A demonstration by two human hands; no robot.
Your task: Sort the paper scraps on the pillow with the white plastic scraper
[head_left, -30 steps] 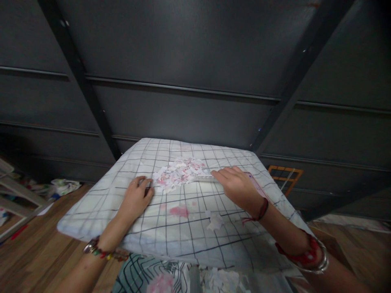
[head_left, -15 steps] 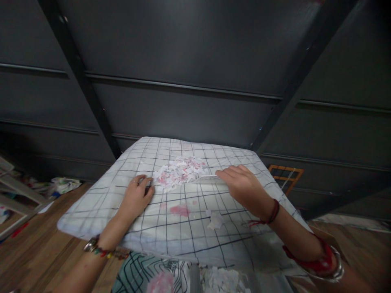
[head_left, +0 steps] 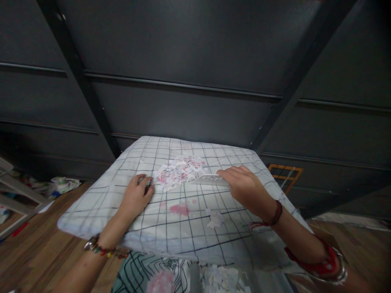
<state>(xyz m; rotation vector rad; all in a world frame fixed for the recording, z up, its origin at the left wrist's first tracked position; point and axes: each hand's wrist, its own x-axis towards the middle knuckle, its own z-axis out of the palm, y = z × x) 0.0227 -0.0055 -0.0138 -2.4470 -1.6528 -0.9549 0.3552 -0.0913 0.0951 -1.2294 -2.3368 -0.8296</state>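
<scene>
A loose pile of white and pink paper scraps (head_left: 180, 171) lies on a white checked cloth (head_left: 183, 240) that covers the table. My right hand (head_left: 242, 185) grips a flat white tool with slots (head_left: 210, 178) by its right end. The tool's left end touches or lies close to the pile's right edge; I cannot tell which. At the pile's left edge rests my left hand (head_left: 139, 193), fingers apart and slightly bent on the cloth, holding nothing. Nearer to me are a pink patch (head_left: 180, 209) and a few pale scraps (head_left: 215, 219).
Below the table's near edge, pink scraps (head_left: 161, 281) and a container of white scraps (head_left: 224, 280) sit close to me. A dark panelled wall (head_left: 183, 110) stands behind the table. An orange-brown frame (head_left: 285, 177) leans at the right, and a white rack (head_left: 18, 195) stands at the left.
My right hand has shifted very slightly to the right. The white tool has tilted, so more of its slotted face shows. My left hand and the pile look unchanged.
</scene>
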